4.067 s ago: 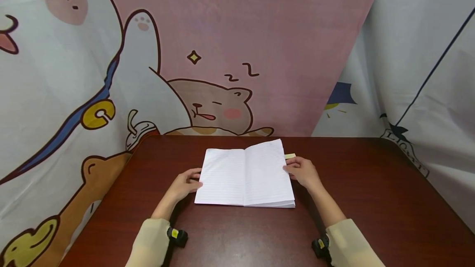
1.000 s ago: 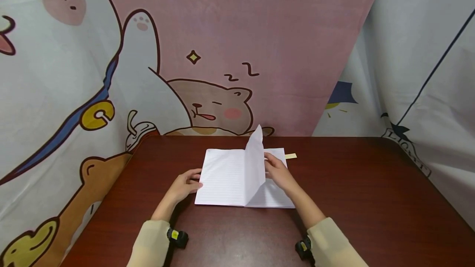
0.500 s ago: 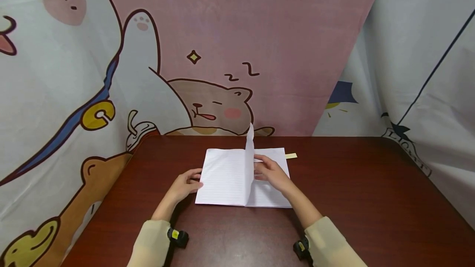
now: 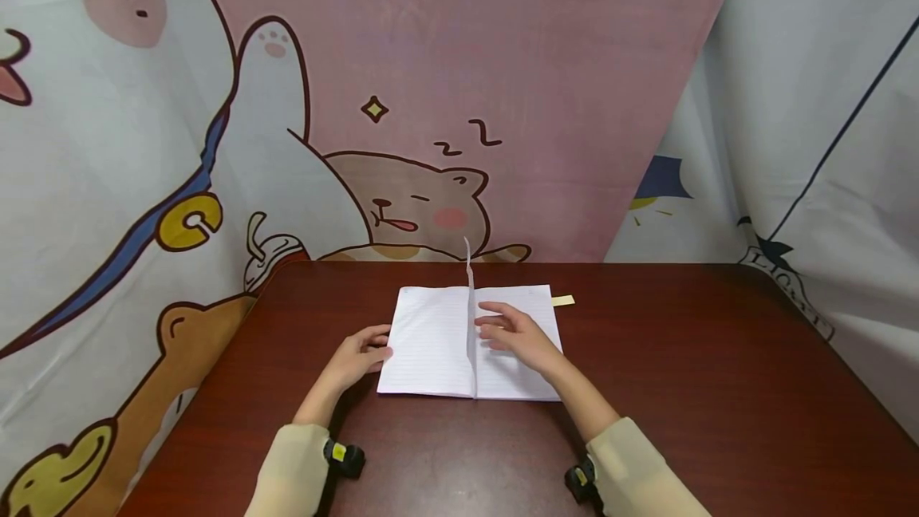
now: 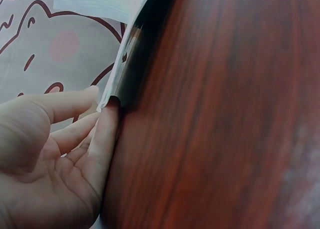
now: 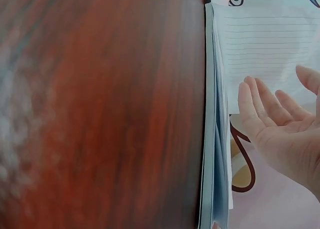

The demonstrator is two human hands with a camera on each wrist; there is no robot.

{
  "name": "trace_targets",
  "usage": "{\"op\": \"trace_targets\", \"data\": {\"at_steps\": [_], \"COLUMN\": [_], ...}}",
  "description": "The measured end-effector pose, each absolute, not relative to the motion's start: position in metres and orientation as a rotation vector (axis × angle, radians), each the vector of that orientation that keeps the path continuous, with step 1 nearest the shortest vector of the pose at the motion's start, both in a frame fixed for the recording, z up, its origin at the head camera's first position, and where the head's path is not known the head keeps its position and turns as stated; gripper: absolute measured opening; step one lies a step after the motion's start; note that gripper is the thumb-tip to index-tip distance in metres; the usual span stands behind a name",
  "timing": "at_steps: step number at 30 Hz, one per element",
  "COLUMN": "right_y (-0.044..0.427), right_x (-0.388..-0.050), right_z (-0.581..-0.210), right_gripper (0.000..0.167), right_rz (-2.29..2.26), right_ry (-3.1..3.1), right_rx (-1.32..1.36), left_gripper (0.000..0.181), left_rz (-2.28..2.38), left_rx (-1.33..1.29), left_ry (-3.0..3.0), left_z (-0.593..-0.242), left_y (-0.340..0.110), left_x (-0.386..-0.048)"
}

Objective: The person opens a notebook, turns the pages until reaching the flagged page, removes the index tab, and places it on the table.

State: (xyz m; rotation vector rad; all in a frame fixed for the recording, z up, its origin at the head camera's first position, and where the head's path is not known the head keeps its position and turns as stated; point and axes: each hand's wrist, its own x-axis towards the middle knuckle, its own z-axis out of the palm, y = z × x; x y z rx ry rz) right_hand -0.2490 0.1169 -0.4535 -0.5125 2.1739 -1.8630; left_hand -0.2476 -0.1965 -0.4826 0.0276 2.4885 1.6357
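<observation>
An open lined notebook (image 4: 431, 341) lies on the brown table, one page (image 4: 470, 325) standing almost upright at its middle fold. My left hand (image 4: 352, 359) holds the left edge. In the left wrist view, its thumb (image 5: 75, 103) is at the page side and a finger (image 5: 106, 139) goes under the dark cover. Over the right-hand page hovers my right hand (image 4: 522, 337), fingers extended and slightly bent, near the standing page. The right wrist view has that hand (image 6: 285, 126) before the lined sheet (image 6: 265, 44), nothing gripped; contact cannot be told.
A pale yellow tab (image 4: 563, 301) sticks out from the notebook's right side. The reddish-brown table (image 4: 718, 389) extends around it. Behind hangs a cartoon-printed cloth (image 4: 560, 102). Black wrist cameras sit at both cuffs, the right camera (image 4: 580, 483) close to the table.
The page has swung leftward from the right side to nearly vertical. My right hand followed it left from the right edge and now shows a small gap to it. The left hand stayed put.
</observation>
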Motion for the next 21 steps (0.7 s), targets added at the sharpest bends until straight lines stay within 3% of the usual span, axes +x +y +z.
{"op": "trace_targets", "data": {"at_steps": [7, 21], "right_y": [0.1146, 0.1100], "right_x": [-0.2478, -0.2451], "right_z": [-0.4538, -0.4576], "right_gripper": [0.053, 0.042], "right_rz": [-1.837, -1.608], "right_ry": [2.187, 2.280], "right_rx": [-0.538, -0.648], "left_gripper": [0.040, 0.046], "left_rz": [1.638, 1.695], "left_rx": [0.030, -0.014], "left_ry": [2.487, 2.451], "left_z": [-0.4819, -0.4811], "left_y": [-0.1968, -0.1957], "left_x": [-0.2464, -0.2473]}}
